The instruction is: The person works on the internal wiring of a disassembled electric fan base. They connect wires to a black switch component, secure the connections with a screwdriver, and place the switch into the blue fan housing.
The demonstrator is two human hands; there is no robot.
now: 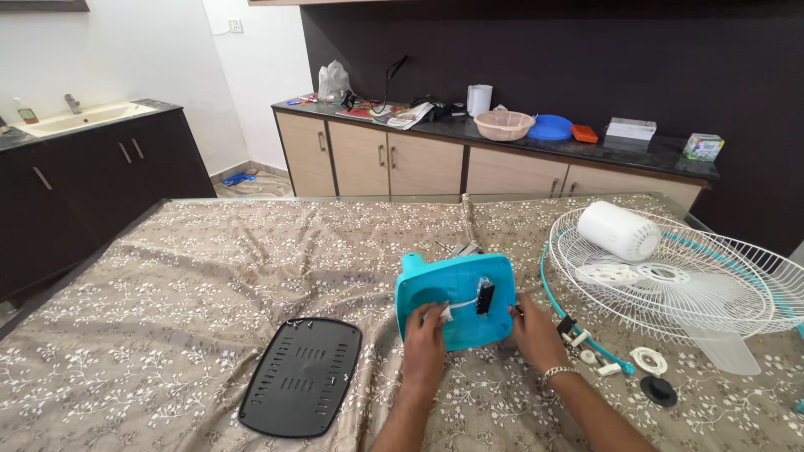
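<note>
Single head-worn view, looking forward and down across a cloth-covered table (pixel 209 276) from its near edge. Both forearms enter at bottom centre, close to the lens. The far counter (pixel 502 138) and left sink (pixel 79 117) lie well beyond; the camera seems tilted slightly to the right.

Bare forearms, no sleeves, silver chain bracelet (pixel 556 373) on right wrist

a flat white box (pixel 631 128) lies far right on the dark counter. right of it stands a small green-and-white carton (pixel 703 146).
</note>
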